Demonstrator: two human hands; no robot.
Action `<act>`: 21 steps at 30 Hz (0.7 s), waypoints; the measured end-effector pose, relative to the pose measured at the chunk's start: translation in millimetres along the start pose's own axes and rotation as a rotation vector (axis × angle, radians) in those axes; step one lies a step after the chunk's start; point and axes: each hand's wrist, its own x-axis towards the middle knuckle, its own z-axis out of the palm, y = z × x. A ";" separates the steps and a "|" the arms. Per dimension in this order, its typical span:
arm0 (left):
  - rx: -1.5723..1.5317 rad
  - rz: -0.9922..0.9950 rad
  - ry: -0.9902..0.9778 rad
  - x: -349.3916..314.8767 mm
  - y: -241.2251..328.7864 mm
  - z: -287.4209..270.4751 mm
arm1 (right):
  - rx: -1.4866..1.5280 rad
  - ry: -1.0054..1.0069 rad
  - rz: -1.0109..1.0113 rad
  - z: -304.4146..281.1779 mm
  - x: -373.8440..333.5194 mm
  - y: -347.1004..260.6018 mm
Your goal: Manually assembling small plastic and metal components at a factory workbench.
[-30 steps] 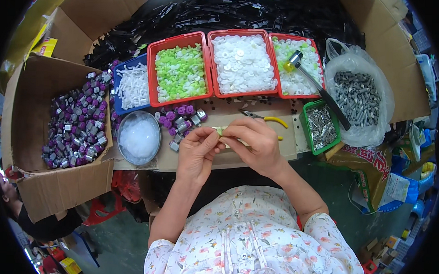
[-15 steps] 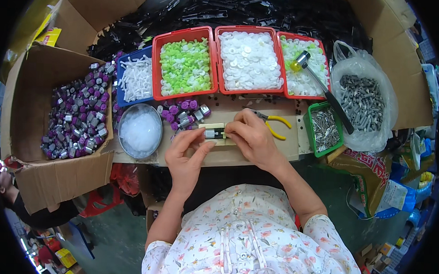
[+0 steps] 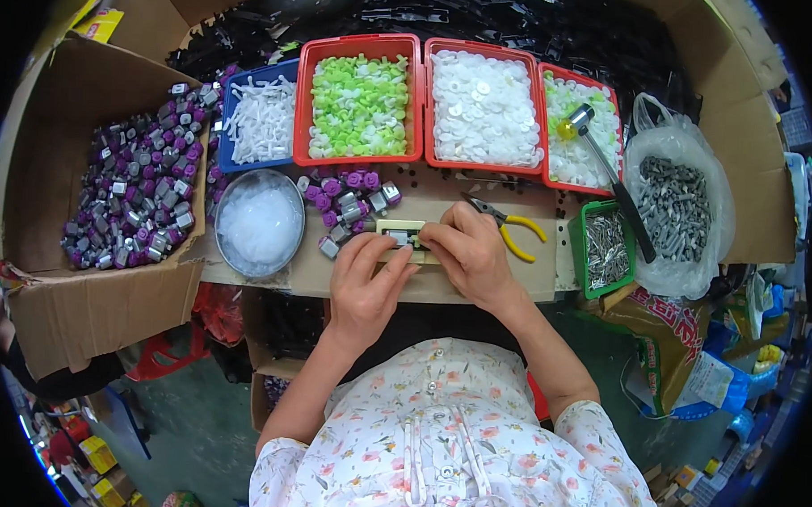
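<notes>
A pale yellow block-shaped holder [image 3: 391, 225] lies on the bench in front of me. In it sits a small silver motor [image 3: 400, 239] with a black part at its right end. My left hand [image 3: 363, 283] is closed, thumb and fingertips pressed on the motor and the holder's near side. From the right, my right hand [image 3: 469, 254] pinches a small pale green piece [image 3: 414, 240] against the black end. My fingers hide much of both parts. Just beyond them lie several loose motors with purple ends [image 3: 347, 198]. Yellow-handled pliers [image 3: 519, 235] rest beside my right hand.
A metal bowl [image 3: 298, 236] of white stuff stands left, by a carton [image 3: 109, 301] of motors. Behind are a blue tray [image 3: 229, 122] and red trays [image 3: 420, 102] of plastic parts. A hammer [image 3: 635, 217] leans by a green basket [image 3: 584, 260] and a plastic bag [image 3: 673, 279] of grey parts.
My left hand has shifted slightly right, its fingers now covering more of the motor and holder. My right hand keeps its pinch at the black end. The whole view has shifted a little.
</notes>
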 end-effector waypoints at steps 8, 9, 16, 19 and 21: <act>0.059 0.087 -0.054 -2.2 -7.6 3.2 | 0.010 -0.019 -0.053 -1.4 7.2 2.1; 0.070 0.102 -0.055 -2.0 -8.4 4.0 | 0.015 -0.032 -0.053 -2.1 7.9 2.3; 0.115 0.152 -0.075 -2.3 -10.1 6.0 | 0.023 -0.076 -0.037 -5.1 11.6 2.1; 0.147 0.178 -0.090 0.1 -8.7 4.0 | 0.055 -0.062 -0.023 -5.0 12.6 2.1; 0.177 0.201 -0.101 0.8 -8.3 4.1 | 0.093 -0.069 0.013 -5.8 12.7 2.3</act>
